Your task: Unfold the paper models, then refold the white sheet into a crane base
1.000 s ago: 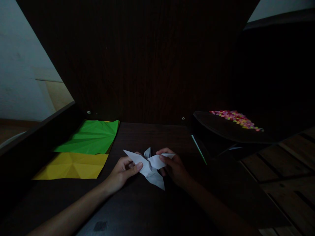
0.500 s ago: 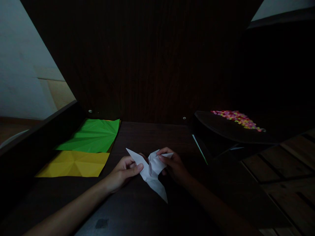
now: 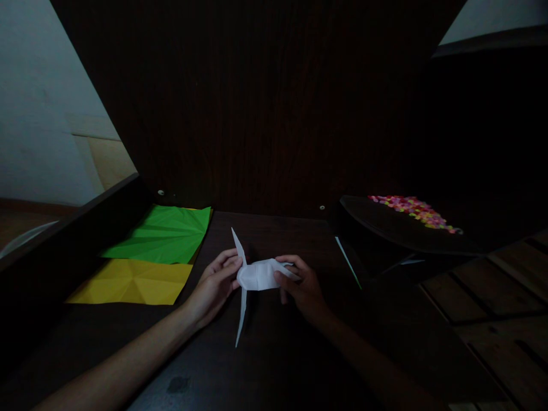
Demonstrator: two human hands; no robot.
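Dark wooden table (image 3: 265,365) fills the view, with a green sheet (image 3: 165,235) and a yellow sheet (image 3: 132,282) lying at its left. At centre, the left hand (image 3: 213,289) and right hand (image 3: 302,287) pinch the white folded paper (image 3: 257,275) between them, one on each side, its thin points sticking up and down.

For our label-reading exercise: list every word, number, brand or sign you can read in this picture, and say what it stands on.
None: no readable text on the white paper, green sheet, yellow sheet or desk. The coloured patch at right is too dim to tell.
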